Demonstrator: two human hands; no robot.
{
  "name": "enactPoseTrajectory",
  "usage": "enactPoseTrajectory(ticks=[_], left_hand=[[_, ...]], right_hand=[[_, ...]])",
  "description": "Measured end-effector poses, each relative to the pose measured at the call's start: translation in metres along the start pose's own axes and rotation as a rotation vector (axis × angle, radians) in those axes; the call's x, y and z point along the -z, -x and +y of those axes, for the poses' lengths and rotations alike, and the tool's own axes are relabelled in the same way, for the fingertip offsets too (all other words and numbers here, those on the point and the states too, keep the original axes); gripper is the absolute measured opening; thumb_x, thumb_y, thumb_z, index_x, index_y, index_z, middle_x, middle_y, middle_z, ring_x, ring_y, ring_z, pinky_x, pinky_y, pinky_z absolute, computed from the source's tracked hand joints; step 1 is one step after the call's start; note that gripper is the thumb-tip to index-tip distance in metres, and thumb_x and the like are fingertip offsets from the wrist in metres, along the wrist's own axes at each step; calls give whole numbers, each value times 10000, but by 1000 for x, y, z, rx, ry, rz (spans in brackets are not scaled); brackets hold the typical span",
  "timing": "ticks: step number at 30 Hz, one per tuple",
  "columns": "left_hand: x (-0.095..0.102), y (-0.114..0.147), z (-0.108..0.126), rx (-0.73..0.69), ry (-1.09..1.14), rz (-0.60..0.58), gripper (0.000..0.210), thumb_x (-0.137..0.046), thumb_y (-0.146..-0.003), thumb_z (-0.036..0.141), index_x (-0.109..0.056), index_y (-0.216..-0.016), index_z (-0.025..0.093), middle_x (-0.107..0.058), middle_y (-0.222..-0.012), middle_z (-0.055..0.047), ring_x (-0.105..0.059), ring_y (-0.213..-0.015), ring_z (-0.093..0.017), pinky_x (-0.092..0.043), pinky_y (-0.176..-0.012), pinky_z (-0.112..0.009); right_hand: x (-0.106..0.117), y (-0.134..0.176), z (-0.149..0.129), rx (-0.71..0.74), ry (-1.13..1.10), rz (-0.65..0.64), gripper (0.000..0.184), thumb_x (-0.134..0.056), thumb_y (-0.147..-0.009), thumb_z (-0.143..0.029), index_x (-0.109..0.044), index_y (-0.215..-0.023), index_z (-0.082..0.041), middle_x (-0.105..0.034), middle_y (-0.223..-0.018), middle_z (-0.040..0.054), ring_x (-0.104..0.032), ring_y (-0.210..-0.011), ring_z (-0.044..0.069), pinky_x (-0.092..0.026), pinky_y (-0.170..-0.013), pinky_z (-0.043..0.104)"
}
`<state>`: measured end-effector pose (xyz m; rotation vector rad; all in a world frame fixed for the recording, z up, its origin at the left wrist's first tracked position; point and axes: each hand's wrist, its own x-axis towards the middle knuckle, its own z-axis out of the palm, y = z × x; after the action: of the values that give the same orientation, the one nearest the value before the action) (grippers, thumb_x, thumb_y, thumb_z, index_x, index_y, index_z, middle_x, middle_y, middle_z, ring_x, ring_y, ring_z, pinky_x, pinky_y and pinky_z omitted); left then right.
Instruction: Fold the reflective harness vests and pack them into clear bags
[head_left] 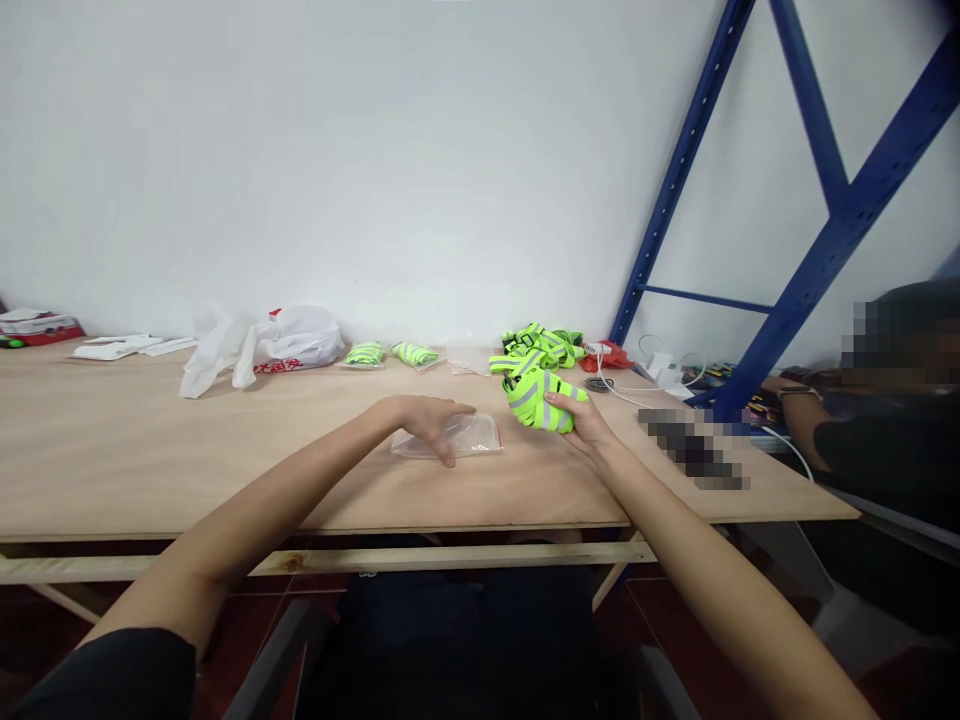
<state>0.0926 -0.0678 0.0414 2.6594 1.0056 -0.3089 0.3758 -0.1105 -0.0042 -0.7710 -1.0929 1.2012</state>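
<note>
Viewing through the head camera, I record the key relation first: the reflective strap bundle lies to the right of the clear plastic bag and slightly farther from the table's front edge. The bag lies flat on the wooden table, its long axis running left to right, with a red-edged end toward the bundle.

The left hand is the nearer one to the bag. It reaches over the bag's left part with fingers loosely spread and thumb apart; I see nothing gripped in it. (Whether the fingertips press on the film, I cannot tell.) The right hand has hold of the bundle at its right side, thumb on top and the other fingers mostly hidden beneath, closed to the bundle's thickness.

As to appearance, I note a bright yellow-green webbing crossed by silvery-grey bands, gathered into a compact, rounded wad, with a dark fitting at its far left. Just behind it sits a loose pile of similar straps; I cannot establish whether the two are joined. The bag looks thin, transparent and slightly wrinkled.
</note>
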Motion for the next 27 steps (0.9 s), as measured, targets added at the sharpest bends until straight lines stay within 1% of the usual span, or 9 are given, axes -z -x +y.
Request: enactPoseTrajectory(ticks=[3,6,8,11,14,18,22,24,27], left_hand=[[2,4,3,43,11,2,1391,-776,-499,773,-125,-1607,242,-220,-1636,-172,-222,-1484,-429,-184,-1191,-564],[2,-11,17,28,7,17,1451,-802,-461,767,-76,-1611,260,-193,-1639,-180,-183,-1493,-441,-127,-1184,-624],[1,-26,26,31,6,5,1472,-829,-440,738,-78,-1611,257,-222,-1628,-192,-230,-1476,-452,-146,-1174,-640],[0,-39,29,25,31,-10,1472,-833,-452,720,-73,-1611,225,-261,-1614,-205,-315,-1449,-429,-219,-1177,-582],[-1,-33,24,-74,108,17,1431,-801,-507,740,-66,-1609,201,-247,-1629,-175,-314,-1464,-366,-254,-1193,-473],[-4,-16,18,-178,189,42,1385,-790,-551,738,-66,-1608,212,-280,-1621,-154,-322,-1463,-337,-261,-1193,-423],[-6,-12,21,-175,211,-1,1408,-799,-542,730,-34,-1608,221,-165,-1658,-144,-224,-1503,-341,-228,-1208,-429],[-6,-15,26,-145,206,-16,1428,-801,-529,735,-28,-1608,211,-138,-1662,-150,-199,-1509,-348,-219,-1210,-439],[-6,-19,33,-127,202,-12,1425,-806,-533,722,-31,-1607,197,-267,-1621,-175,-298,-1472,-354,-258,-1189,-438]], right_hand=[[7,7,-5,48,6,23,472,-876,-563,-270,-730,-1000,-167,-769,-1090,99,-727,-985,325,-597,-858,435],[10,13,-8,99,52,70,459,-878,-564,-291,-728,-982,-176,-771,-1079,92,-731,-951,311,-604,-816,413],[12,17,-9,127,117,100,451,-876,-571,-314,-728,-976,-179,-776,-1040,81,-736,-894,288,-607,-757,383],[14,23,-11,203,289,121,444,-871,-586,-354,-733,-970,-178,-778,-939,57,-725,-779,248,-596,-659,342],[13,36,-15,325,530,124,439,-875,-588,-387,-743,-952,-179,-774,-892,48,-715,-742,245,-593,-622,341],[3,68,-24,453,792,29,336,-815,-711,-379,-758,-982,-189,-780,-1000,77,-737,-890,280,-617,-766,371],[-4,98,-32,591,929,-99,288,-758,-794,-277,-752,-1072,-200,-762,-1123,85,-726,-1029,281,-581,-949,381],[-2,107,-34,640,965,-108,283,-740,-815,-247,-747,-1094,-201,-752,-1155,87,-715,-1072,280,-567,-986,379],[4,114,-34,693,1003,-73,290,-717,-841,-238,-742,-1129,-206,-741,-1185,84,-702,-1105,285,-557,-1013,390]])
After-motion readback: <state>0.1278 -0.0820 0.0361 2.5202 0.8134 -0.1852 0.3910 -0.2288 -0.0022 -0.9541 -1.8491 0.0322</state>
